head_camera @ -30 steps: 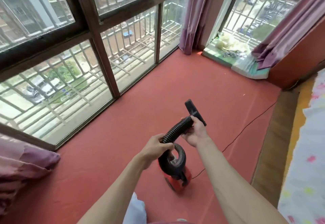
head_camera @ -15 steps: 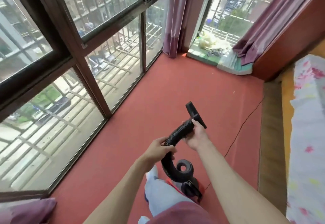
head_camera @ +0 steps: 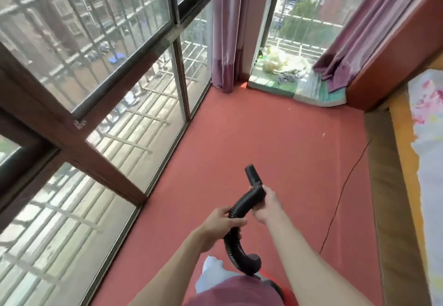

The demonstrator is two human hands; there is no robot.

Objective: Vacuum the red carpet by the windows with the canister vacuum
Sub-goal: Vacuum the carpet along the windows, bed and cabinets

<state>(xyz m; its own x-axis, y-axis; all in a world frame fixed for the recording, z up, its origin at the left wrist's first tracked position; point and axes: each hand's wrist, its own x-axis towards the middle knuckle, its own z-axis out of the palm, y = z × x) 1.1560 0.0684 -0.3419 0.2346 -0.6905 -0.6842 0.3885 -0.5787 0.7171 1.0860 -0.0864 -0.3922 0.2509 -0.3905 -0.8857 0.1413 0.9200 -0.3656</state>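
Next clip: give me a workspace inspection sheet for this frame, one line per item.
Surface: red carpet, a few pale specks near the far end.
Job's things: black hose with nozzle raised off the carpet; red canister mostly hidden at bottom edge.
Clutter: pale cloth pile on the far ledge.
Grippers: left hand and right hand both grip the hose.
Cables: thin dark cord trails across the carpet's right side.
Surroundings: barred windows left, purple curtains, bed right.

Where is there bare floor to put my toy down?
The red carpet is bare between the windows and the black cord, beyond the hose. Crowded: the far corner, piled with cloths, and the near edge around the vacuum.
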